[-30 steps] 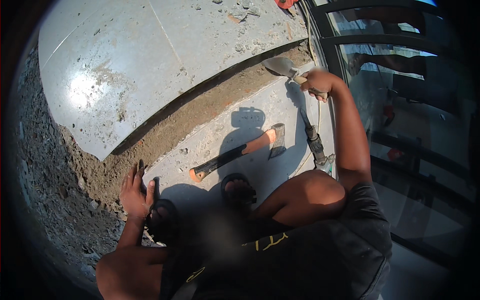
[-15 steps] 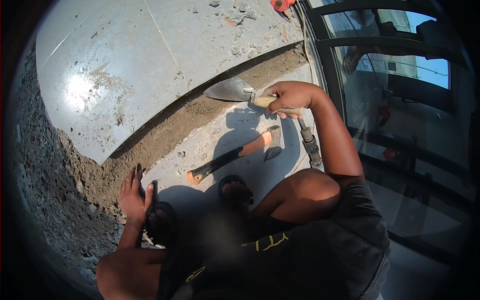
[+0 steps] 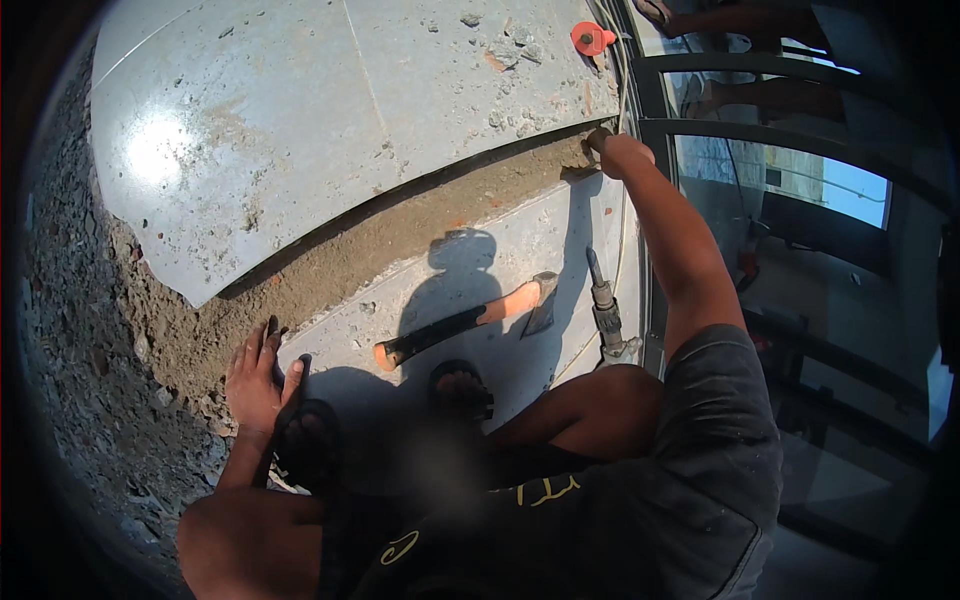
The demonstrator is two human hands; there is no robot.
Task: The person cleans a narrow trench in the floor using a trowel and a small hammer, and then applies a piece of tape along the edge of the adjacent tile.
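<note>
My left hand [image 3: 255, 385] rests with fingers apart on the sandy strip [image 3: 340, 245] at the lower tile's edge, beside my sandalled foot. My right hand [image 3: 625, 155] is stretched out to the strip's far right end, closed on the trowel's handle; the trowel is mostly hidden by the hand and shadow. Between my hands an axe [image 3: 465, 322] with a black and orange handle lies on the lower tiled slab [image 3: 535, 235], head to the right. A metal power tool with a pointed bit [image 3: 606, 310] lies to its right, under my forearm's side.
A raised tiled slab [image 3: 330, 110] with rubble flakes runs along the strip's far side. A small red tool [image 3: 590, 38] sits at its top right corner, by a cable. Coarse rubble [image 3: 80, 390] borders the left. A dark-framed glass wall [image 3: 800, 250] with reflections stands at the right.
My right hand with the trowel first swept left over the strip, then moved back up and right to the strip's far end. My left hand stays in place.
</note>
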